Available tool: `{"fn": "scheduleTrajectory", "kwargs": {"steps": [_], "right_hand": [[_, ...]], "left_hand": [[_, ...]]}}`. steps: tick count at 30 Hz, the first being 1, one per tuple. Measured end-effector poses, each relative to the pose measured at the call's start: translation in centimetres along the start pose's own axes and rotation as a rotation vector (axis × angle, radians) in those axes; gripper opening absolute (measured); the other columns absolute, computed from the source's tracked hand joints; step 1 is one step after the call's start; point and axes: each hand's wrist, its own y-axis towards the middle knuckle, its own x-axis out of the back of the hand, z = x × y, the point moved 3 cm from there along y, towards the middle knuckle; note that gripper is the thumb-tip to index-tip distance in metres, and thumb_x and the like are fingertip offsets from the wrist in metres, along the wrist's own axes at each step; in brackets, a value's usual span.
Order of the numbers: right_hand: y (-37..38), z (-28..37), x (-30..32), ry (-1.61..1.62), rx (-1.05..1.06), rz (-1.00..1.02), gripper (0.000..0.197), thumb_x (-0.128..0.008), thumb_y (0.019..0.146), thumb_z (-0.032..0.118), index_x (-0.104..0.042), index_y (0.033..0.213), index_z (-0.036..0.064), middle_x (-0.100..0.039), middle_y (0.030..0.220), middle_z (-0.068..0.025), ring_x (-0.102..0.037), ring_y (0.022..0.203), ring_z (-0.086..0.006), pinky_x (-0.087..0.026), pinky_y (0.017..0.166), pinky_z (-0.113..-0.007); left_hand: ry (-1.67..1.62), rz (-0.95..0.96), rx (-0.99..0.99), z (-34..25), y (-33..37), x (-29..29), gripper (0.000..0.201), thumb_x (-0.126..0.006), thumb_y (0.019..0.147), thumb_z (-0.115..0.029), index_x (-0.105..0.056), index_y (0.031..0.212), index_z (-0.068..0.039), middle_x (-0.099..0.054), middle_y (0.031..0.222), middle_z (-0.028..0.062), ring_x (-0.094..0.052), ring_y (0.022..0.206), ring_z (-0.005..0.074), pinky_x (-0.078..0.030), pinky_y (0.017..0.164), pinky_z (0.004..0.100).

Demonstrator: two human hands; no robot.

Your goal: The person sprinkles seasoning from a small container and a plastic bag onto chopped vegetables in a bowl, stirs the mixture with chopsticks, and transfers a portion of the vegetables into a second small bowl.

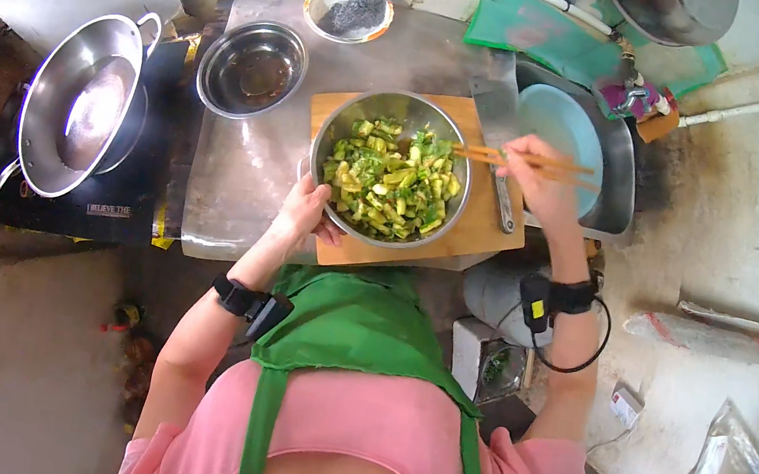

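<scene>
A large steel mixing bowl stands on a wooden cutting board in front of me. It holds chopped green vegetable pieces, seemingly cucumber, with leafy herbs on top. My left hand grips the bowl's near left rim. My right hand, slightly blurred, is closed around a pair of wooden chopsticks, whose tips reach over the bowl's right side. To the bowl's right, a knife rests on the board; part of it is hidden behind my right hand and the chopsticks.
At the left, a steel wok sits tilted on a black cooktop. A smaller steel bowl and a white bowl with a dark scouring pad stand behind. Right of the board, a light-blue basin sits in the metal sink below a tap.
</scene>
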Motion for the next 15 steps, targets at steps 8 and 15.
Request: {"fn": "scheduleTrajectory", "kwargs": {"steps": [8, 15], "right_hand": [[-3.4, 1.7, -9.3, 0.108, 0.092, -0.103, 0.009, -0.057, 0.085, 0.013, -0.057, 0.084, 0.0036, -0.063, 0.071, -0.0092, -0.062, 0.063, -0.0128, -0.048, 0.056, -0.026], [1.6, 1.0, -2.9, 0.046, 0.115, -0.089, 0.013, -0.056, 0.086, 0.013, -0.06, 0.083, 0.0013, -0.061, 0.07, -0.0034, -0.059, 0.064, -0.0095, -0.047, 0.059, -0.025]], "left_hand": [[0.037, 0.023, 0.019, 0.1, 0.3, -0.1, 0.031, -0.025, 0.088, -0.01, -0.033, 0.115, 0.0, -0.06, 0.065, 0.02, -0.059, 0.041, 0.0244, -0.049, 0.033, 0.0285], [0.06, 0.0, 0.048, -0.3, 0.0, -0.1, 0.031, -0.025, 0.088, -0.01, -0.034, 0.116, 0.0, -0.061, 0.065, 0.0194, -0.058, 0.041, 0.024, -0.049, 0.033, 0.0286]]}}
